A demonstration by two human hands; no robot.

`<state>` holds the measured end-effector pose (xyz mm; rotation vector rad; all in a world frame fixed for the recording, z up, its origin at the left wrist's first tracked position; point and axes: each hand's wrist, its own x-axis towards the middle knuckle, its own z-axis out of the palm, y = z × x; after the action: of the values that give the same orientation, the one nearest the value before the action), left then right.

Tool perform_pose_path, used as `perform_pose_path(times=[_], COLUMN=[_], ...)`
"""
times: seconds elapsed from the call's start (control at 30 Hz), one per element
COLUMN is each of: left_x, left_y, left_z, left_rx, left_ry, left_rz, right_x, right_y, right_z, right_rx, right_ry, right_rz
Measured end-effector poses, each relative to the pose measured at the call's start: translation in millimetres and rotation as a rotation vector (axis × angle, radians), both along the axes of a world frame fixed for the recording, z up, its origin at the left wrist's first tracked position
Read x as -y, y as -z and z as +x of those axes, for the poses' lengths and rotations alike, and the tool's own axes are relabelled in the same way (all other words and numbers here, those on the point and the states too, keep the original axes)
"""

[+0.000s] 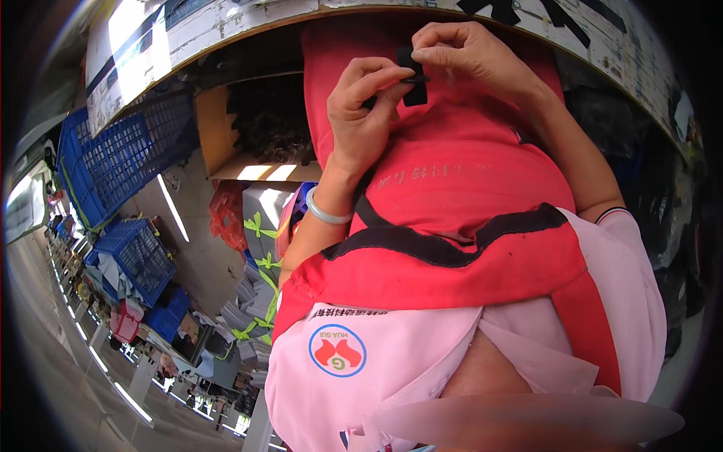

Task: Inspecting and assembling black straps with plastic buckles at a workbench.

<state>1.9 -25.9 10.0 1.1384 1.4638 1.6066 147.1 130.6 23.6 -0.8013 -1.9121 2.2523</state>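
Note:
Close to the table edge, above my lap, both hands are closed on a small black strip (416, 96), which looks like fabric or webbing. My left hand (363, 111), with a pale bangle (327, 209) on its wrist, pinches the strip's lower part between thumb and fingers. Higher up, the thumb and fingertips of my right hand (482, 59) grip its upper end. The strip's exact shape is partly hidden by my fingers. A red apron (467, 181) lies behind it.
The worktable (226, 32) runs across the top, with black strips (565, 21) on its right side. Beneath it stands a cardboard box (215, 132) of dark pieces. Blue crates (113, 154), a red plastic bag (227, 215) and grey stacks with green ties (260, 286) are at left.

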Motion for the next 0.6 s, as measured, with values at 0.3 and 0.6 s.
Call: perform_pose_path(times=[0.3, 0.6], left_x=[1, 82], left_y=[-13, -33], left_z=[1, -92], left_rx=[0.003, 0.065], left_ry=[0.006, -0.09], left_rz=[-0.053, -0.471], right_x=[6, 6], right_y=[10, -5], right_z=[-9, 12], right_rx=[-0.089, -0.033], right_ry=[0.176, 0.066], right_rz=[0.041, 0.52])
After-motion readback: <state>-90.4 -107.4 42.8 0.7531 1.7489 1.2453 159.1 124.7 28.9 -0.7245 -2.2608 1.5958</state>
